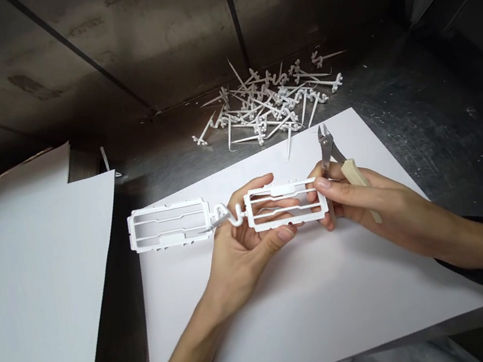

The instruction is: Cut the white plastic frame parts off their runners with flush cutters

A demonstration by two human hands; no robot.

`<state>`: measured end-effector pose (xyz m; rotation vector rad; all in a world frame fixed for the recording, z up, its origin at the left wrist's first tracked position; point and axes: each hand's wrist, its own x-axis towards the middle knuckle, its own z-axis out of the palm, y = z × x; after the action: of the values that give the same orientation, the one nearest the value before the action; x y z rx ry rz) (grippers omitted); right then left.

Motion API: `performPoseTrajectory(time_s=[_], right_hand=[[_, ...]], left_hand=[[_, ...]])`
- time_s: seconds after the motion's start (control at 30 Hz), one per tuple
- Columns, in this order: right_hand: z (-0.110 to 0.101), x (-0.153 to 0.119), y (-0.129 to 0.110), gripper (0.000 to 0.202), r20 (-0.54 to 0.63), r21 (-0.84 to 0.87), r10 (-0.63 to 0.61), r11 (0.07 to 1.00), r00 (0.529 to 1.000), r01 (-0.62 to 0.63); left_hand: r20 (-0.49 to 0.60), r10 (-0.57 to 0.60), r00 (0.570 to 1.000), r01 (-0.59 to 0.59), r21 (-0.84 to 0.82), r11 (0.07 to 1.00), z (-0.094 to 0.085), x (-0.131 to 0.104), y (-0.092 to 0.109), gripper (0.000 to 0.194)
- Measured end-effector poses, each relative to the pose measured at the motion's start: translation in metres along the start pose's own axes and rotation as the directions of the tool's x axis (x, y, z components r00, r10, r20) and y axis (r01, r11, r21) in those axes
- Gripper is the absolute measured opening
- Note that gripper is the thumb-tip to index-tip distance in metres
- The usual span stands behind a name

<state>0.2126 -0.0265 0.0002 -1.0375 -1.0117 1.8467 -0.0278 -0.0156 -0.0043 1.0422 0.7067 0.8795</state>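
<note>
Two white plastic frames (pixel 289 221) are joined end to end by a curled plastic runner (pixel 238 221). Behind the runner and the right-hand frame, my left hand (pixel 243 248) supports the piece, its thumb near the lower edge. The other frame (pixel 167 206) sticks out to the left, past that hand. My right hand (pixel 359 195) pinches the far right end of the piece with thumb and fingers. Tucked in the same hand are side cutters (pixel 325 141) with pale handles, their jaws pointing up and away. Part of the handles is hidden by the fingers.
Under my hands lies a large white sheet (pixel 328 308) on a dark metal table (pixel 452 108). Beyond it is a heap of white plastic runner scraps (pixel 264 109), close to a metal back wall (pixel 180 37). More white sheets (pixel 32 290) are stacked on the left.
</note>
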Motion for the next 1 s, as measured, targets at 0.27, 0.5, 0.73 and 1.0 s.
performPoseTrajectory(time_s=[0.27,0.5,0.73,1.0], right_hand=[[-0.001,0.000,-0.001,0.022,0.025,-0.040,0.002,0.999,1.000,-0.001],[-0.003,-0.001,-0.001,0.021,0.015,-0.062,0.002,0.998,1.000,-0.001],[-0.001,-0.001,-0.003,0.027,0.031,-0.159,-0.019,0.987,0.999,0.024],[-0.011,0.007,0.002,0.032,-0.210,-0.342,-0.053,0.939,0.976,-0.023]], left_hand=[[0.029,0.000,1.000,0.001,-0.037,0.999,0.001,0.000,0.001,0.053],[0.012,-0.037,0.999,0.037,-0.020,0.999,-0.001,-0.001,-0.001,0.058],[0.014,0.048,0.999,-0.048,0.047,0.998,0.001,-0.003,-0.002,0.042],[-0.081,0.008,0.997,-0.015,-0.085,0.996,-0.003,-0.008,0.000,0.050]])
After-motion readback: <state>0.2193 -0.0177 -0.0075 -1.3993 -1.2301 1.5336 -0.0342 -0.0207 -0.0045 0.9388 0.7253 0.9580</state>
